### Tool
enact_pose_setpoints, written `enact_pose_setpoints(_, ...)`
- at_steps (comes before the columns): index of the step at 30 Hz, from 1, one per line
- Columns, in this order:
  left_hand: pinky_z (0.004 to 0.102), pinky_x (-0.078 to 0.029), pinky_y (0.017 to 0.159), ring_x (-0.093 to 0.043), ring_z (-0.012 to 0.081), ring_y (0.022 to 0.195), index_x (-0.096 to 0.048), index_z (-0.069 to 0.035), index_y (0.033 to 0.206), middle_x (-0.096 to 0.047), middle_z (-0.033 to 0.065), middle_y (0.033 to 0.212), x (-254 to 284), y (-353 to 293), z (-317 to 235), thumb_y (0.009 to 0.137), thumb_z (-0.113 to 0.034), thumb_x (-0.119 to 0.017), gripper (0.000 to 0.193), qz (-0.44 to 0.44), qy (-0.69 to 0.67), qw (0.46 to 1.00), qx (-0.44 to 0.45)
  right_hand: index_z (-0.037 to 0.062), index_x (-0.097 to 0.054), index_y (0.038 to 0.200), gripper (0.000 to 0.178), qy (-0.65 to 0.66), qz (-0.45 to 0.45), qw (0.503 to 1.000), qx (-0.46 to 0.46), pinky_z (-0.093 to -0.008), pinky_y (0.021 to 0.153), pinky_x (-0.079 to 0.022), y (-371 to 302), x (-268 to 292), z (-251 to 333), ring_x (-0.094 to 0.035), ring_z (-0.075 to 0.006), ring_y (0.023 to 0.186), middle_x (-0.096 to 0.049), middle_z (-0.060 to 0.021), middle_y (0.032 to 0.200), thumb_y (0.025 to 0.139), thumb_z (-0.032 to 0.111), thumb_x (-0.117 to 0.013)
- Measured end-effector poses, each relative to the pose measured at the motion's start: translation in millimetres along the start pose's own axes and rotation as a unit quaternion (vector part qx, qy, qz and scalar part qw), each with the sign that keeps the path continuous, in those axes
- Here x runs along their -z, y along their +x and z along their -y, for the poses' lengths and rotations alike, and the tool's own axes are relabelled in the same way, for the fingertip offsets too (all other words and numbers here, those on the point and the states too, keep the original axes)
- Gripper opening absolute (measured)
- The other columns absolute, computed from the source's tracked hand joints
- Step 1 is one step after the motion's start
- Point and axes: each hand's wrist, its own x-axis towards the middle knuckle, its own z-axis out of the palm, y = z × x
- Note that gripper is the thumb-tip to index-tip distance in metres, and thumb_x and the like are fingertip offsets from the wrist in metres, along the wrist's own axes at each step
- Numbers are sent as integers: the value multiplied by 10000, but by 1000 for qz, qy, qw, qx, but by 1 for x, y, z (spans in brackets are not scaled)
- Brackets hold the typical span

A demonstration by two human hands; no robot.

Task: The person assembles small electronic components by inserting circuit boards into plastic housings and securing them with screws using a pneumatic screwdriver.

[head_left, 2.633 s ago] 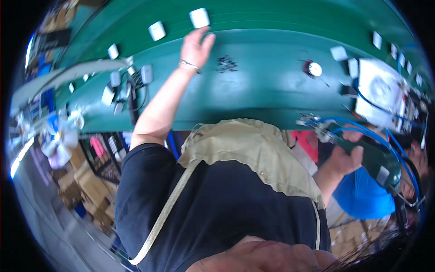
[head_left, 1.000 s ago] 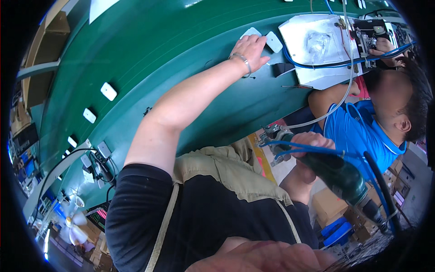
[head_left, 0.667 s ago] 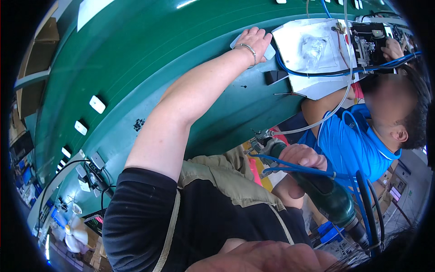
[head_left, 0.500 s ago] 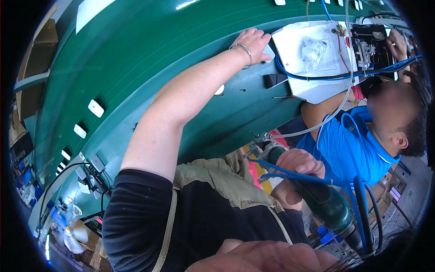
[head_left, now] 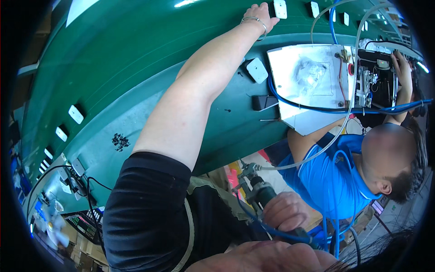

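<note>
My left hand (head_left: 259,17) is stretched out over the green conveyor belt. Its thumb and fingers are apart beside a white box with dark sides (head_left: 280,9); I cannot tell whether they touch it. A similar white box (head_left: 257,70) rests on the bench below my wrist, out of my grasp. At the lower right my right hand (head_left: 286,211) is wrapped round a dark green power screwdriver (head_left: 264,191) with a metal front end and blue hoses. The tool is held off the bench, near my body.
More white boxes (head_left: 75,114) line the belt (head_left: 149,45). A white metal machine (head_left: 301,81) with blue hoses stands right of the bench (head_left: 235,131). A co-worker in a blue shirt (head_left: 312,181) sits beside it. Small black screws (head_left: 120,142) lie in a pile.
My left hand has left the white box on the bench and moved up to another on the belt. My right hand and the screwdriver appear lower. The whole view has shifted.
</note>
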Motion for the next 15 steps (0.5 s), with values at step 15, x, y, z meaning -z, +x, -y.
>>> enact_pose_setpoints(15,387,-429,851,-504,322,1024,-451,-114,1169,-503,191,1096,-15,66,-15,779,-369,-566,480,-11,-65,996,56,-41,-591,813,109,-6,-51,998,-27,-327,603,-515,18,30,-13,-589,-257,647,-592,-153,759,789,10,-498)
